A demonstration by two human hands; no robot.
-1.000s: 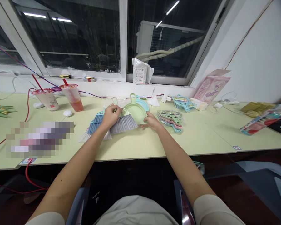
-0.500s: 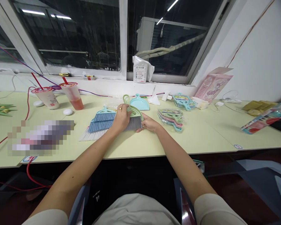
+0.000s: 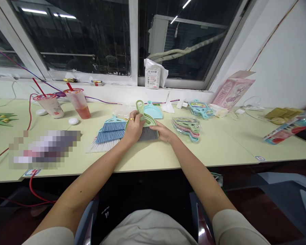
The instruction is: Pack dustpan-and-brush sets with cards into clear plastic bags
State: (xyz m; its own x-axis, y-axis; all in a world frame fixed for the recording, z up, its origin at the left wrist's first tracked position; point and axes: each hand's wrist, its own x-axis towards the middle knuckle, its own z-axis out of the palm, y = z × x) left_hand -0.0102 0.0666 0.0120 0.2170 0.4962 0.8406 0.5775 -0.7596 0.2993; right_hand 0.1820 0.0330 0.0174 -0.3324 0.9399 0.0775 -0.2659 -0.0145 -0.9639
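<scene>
A green brush with grey bristles (image 3: 148,133) lies against a green dustpan (image 3: 140,106) at the middle of the table. Fingers of my left hand (image 3: 134,128) are wrapped over the green pieces from the left. My right hand (image 3: 163,132) pinches the brush's right end, its thumb and fingers at the edge. To the left, blue-bristled brushes (image 3: 109,132) overlap a white-bristled one (image 3: 100,147). Behind my hands rests a light blue dustpan (image 3: 153,111). Which green piece each left finger touches is hidden.
Bagged green, pink and blue pieces (image 3: 187,127) lie right of my hands, with a blue bagged set (image 3: 201,109) behind. Two cups with red straws (image 3: 51,106) stand back left. A pink box (image 3: 233,92) stands back right. The table's front edge (image 3: 148,169) crosses below my forearms.
The green brush and dustpan have shifted slightly and sit closer together. My right hand has moved slightly up and right, its fingers now higher on the brush's end.
</scene>
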